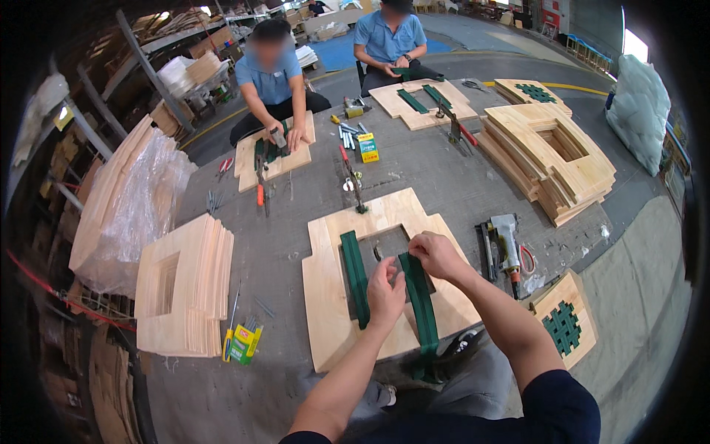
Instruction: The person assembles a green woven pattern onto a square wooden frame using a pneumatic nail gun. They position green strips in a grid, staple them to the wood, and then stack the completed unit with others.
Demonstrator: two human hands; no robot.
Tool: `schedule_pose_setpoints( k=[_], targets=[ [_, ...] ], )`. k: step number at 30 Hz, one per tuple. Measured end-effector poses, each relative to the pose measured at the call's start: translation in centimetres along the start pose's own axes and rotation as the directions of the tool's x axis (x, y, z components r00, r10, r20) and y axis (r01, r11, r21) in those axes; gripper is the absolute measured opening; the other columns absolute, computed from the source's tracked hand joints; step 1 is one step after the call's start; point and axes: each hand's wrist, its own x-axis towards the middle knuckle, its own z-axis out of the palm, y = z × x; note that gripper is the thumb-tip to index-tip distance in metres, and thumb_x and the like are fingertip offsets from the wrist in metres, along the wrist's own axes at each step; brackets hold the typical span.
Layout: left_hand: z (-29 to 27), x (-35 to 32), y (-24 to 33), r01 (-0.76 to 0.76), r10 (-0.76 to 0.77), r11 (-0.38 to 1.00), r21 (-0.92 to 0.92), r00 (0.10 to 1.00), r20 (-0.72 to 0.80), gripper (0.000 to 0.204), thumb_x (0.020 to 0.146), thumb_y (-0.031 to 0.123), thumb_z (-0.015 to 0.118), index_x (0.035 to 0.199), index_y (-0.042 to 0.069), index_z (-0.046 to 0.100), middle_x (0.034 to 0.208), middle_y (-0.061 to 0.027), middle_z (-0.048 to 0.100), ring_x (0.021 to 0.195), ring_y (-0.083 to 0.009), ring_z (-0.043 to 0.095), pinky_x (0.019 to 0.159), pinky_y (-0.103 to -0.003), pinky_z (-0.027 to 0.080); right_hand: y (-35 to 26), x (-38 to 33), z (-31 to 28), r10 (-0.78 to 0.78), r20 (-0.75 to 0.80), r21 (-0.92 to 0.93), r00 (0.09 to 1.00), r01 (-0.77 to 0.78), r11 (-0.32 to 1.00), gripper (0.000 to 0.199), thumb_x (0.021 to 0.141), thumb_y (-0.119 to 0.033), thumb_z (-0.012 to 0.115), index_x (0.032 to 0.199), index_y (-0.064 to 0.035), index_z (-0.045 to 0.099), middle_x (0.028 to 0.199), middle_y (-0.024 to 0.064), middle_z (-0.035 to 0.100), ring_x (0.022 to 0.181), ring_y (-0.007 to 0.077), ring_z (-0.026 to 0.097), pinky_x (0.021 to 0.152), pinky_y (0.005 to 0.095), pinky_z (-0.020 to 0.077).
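A notched plywood panel point(330, 255) with a rectangular cutout lies before me on the grey table. One green webbing strap point(355, 270) runs across the cutout's left side. Another green strap point(423, 311) crosses the right side, its near end hanging past the panel's front edge. My right hand point(441, 255) pinches this strap's far end at the cutout's far edge. Just left of it, my left hand point(386, 294) is raised over the cutout with loosely bent fingers apart, close to the strap; nothing shows in it.
A staple gun point(507, 248) lies to the right, beside red-handled scissors point(526, 259). Plywood stacks stand left point(181, 285) and right point(547, 159). A yellow-green staple box point(242, 344) sits near left. A clamp point(355, 181) stands beyond my panel. Two co-workers sit opposite with similar panels.
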Motion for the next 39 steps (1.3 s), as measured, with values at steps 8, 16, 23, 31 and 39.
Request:
schedule_pose_setpoints(
  k=[8,16,23,31,39],
  targets=[
    [3.5,2.4,-4.7,-0.200,0.182,0.950,0.239,0.979,0.095,0.041,0.093,0.014,0.068,0.132,0.004,0.061,0.127,-0.0169,0.065,0.123,-0.0376,0.058,0.109,-0.046,0.045,6.7,10.5,4.5,0.247,0.022,-0.178,0.969,-0.240,0.954,0.017,0.089,-0.020,0.068,0.098,-0.0089,0.077,0.105,0.0174,0.069,0.100,0.0363,0.068,0.086,0.0456,0.0547],
    [5.1,9.4,-8.4,-0.327,0.221,0.758,0.565,0.943,0.249,0.053,0.102,0.028,0.054,0.148,0.002,0.051,0.158,-0.0152,0.045,0.149,-0.0483,0.030,0.124,-0.058,0.021,6.3,13.1,6.7,0.301,0.027,-0.170,0.953,-0.292,0.941,0.020,0.089,-0.027,0.070,0.099,-0.0122,0.078,0.104,0.0134,0.070,0.101,0.0337,0.069,0.088,0.0441,0.0548],
    [6.7,10.3,-8.9,-0.334,0.206,0.707,0.624,0.941,0.270,0.057,0.102,0.032,0.055,0.153,0.006,0.046,0.162,-0.0109,0.040,0.151,-0.0440,0.028,0.126,-0.057,0.018,10.6,13.7,3.7,0.433,0.115,0.390,0.894,-0.442,0.808,0.025,0.094,-0.023,0.066,0.108,-0.0058,0.077,0.087,0.0115,0.076,0.068,0.0225,0.072,0.068,0.0364,0.0579],
    [6.4,10.3,-8.7,-0.311,0.168,0.695,0.649,0.947,0.274,0.058,0.102,0.033,0.055,0.154,0.008,0.045,0.163,-0.0100,0.039,0.152,-0.0425,0.027,0.126,-0.057,0.016,10.0,14.1,4.1,0.289,0.138,0.136,0.947,-0.308,0.942,0.021,0.082,-0.023,0.076,0.097,-0.0089,0.079,0.089,0.0115,0.077,0.075,0.0232,0.073,0.071,0.0374,0.0582],
    [6.6,10.5,-8.2,-0.283,0.132,0.709,0.646,0.953,0.273,0.058,0.102,0.030,0.054,0.155,0.009,0.043,0.164,-0.0078,0.037,0.153,-0.0419,0.025,0.126,-0.059,0.016,9.6,14.3,4.7,0.239,0.060,-0.146,0.969,-0.229,0.962,0.021,0.081,-0.025,0.075,0.093,-0.0084,0.078,0.091,0.0157,0.075,0.085,0.0327,0.073,0.077,0.0426,0.0573]
  ],
)
